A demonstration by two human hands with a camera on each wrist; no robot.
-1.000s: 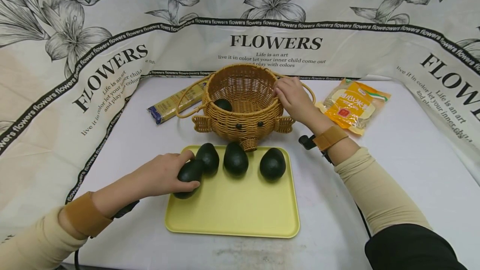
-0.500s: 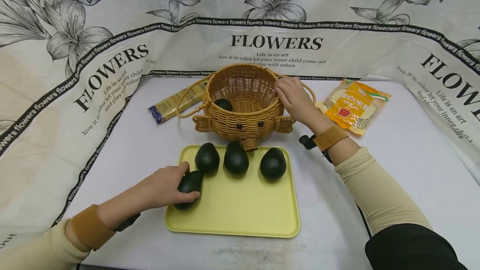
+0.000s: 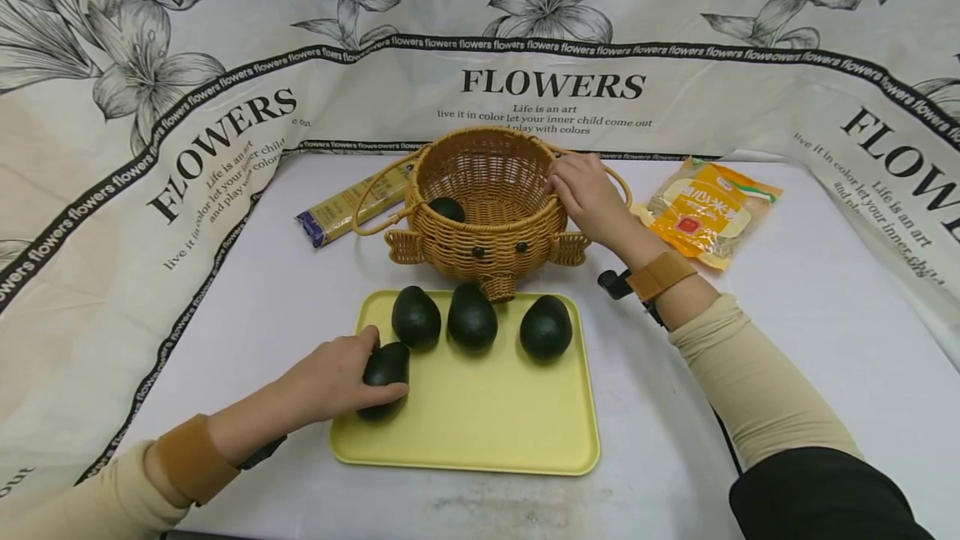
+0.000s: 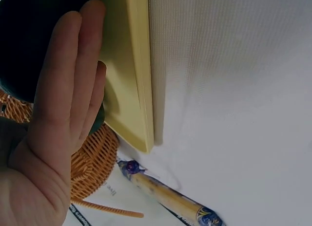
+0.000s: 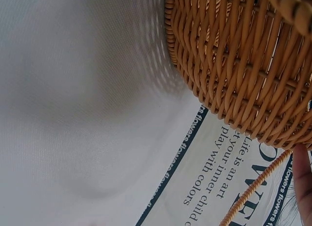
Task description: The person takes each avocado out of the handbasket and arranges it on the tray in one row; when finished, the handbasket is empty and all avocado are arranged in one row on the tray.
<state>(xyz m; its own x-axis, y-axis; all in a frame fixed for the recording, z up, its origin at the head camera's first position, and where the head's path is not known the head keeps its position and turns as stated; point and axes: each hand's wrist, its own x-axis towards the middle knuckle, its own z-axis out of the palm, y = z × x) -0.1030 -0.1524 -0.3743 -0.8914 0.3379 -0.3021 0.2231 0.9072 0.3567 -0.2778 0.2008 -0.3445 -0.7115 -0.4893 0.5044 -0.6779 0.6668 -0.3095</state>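
Closest to me, my left hand is wrapped over an avocado at the near-left part of the yellow tray, fingers and thumb curled round its dark skin; the wrist view shows my fingers lying along its side beside the tray's rim. I judge it firm and fairly light, with a smooth rounded skin that could roll or slip, so a grip across its widest middle seems safest, and not too hard in case it bruises. Beyond it, three more avocados stand in a row along the tray's far edge: left, middle, right. That makes four on the tray, and a fifth sits inside the wicker basket, five in all. My right hand holds the basket's right rim, fingers curled over the weave. Farther back lie one long packet of noodles to the basket's left and one orange food packet to its right, on the white tablecloth.
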